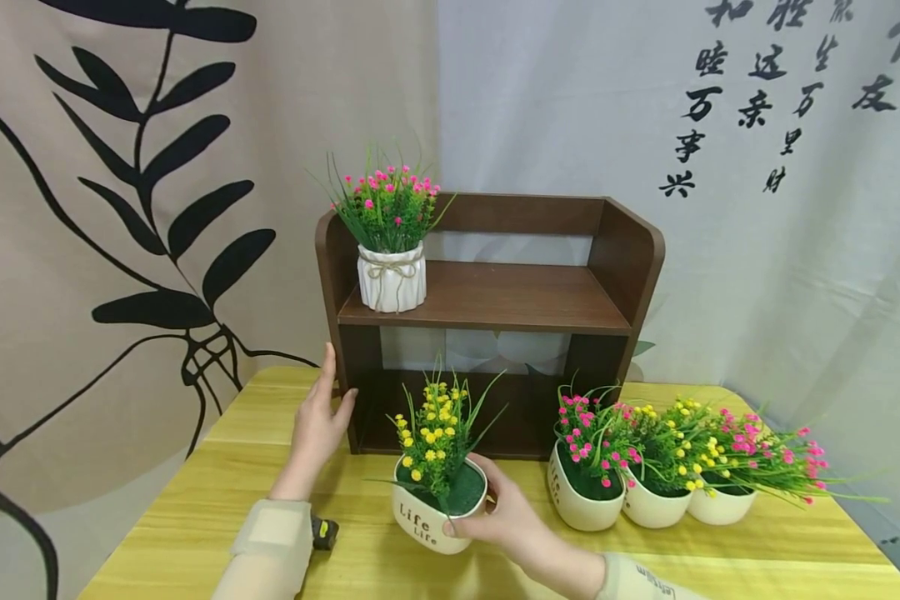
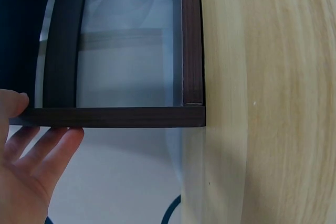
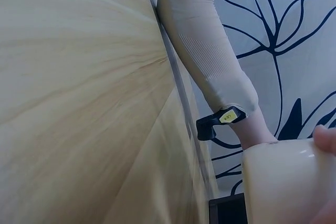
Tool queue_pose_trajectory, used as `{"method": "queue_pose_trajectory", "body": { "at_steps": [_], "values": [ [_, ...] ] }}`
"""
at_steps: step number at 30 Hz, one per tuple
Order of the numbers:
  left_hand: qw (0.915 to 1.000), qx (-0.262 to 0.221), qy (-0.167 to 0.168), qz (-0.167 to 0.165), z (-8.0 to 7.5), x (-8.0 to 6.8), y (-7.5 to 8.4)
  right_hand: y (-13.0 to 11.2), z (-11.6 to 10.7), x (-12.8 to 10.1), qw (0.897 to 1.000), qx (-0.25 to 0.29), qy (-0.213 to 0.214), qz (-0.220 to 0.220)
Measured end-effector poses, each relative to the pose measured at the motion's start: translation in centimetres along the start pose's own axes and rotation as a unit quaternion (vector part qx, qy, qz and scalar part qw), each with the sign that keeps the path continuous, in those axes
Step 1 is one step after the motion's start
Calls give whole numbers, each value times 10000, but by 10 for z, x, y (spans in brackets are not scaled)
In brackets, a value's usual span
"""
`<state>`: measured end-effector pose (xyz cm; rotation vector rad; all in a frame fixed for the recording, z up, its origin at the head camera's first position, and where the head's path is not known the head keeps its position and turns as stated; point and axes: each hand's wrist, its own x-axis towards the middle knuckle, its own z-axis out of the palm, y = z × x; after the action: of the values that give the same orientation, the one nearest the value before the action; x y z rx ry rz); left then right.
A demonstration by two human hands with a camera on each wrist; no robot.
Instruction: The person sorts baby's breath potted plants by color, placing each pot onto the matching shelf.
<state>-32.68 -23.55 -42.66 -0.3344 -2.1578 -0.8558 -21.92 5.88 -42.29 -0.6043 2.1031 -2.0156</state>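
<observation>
My right hand (image 1: 512,518) grips a white oval flowerpot (image 1: 418,525) by its right side, thumb on the front near the "Life" lettering. Yellow artificial flowers (image 1: 435,429) with green grass blades rise from the pot, which is in front of the shelf's lower opening. In the right wrist view the pale pot wall (image 3: 283,182) fills the lower right corner. My left hand (image 1: 321,425) holds the left side panel of a dark brown two-tier shelf (image 1: 502,292). The left wrist view shows the thumb inside the panel (image 2: 121,117) and the fingers outside it.
A ribbed white pot (image 1: 393,283) of pink flowers, tied with twine, stands at the upper tier's left. Right of the shelf's front, three white pots (image 1: 587,504) with pink and yellow flowers sit close together on the wooden table (image 1: 195,517). A printed curtain (image 1: 540,100) hangs behind.
</observation>
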Motion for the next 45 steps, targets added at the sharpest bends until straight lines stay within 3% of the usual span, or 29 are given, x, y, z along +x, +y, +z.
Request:
{"method": "queue_pose_trajectory", "body": {
  "at_steps": [15, 20, 26, 36, 45],
  "values": [
    [10000, -29, -38, -21, 0, 0, 0, 7, -1, 10, 9989, -409, 202, -59],
    [10000, 66, -5, 13, 0, 0, 1, 15, -1, 21, 9975, -595, 363, 66],
    [10000, 75, -37, -21, -1, 1, 2, 26, 0, 37, 9985, -395, 343, 156],
    [9997, 39, -136, -178, -1, 0, 2, 43, 6, 63, 9979, -353, 537, -3],
    [9999, 46, -80, -80, -1, 0, 1, 52, 8, 81, 9957, -560, 729, -115]
  ]
}}
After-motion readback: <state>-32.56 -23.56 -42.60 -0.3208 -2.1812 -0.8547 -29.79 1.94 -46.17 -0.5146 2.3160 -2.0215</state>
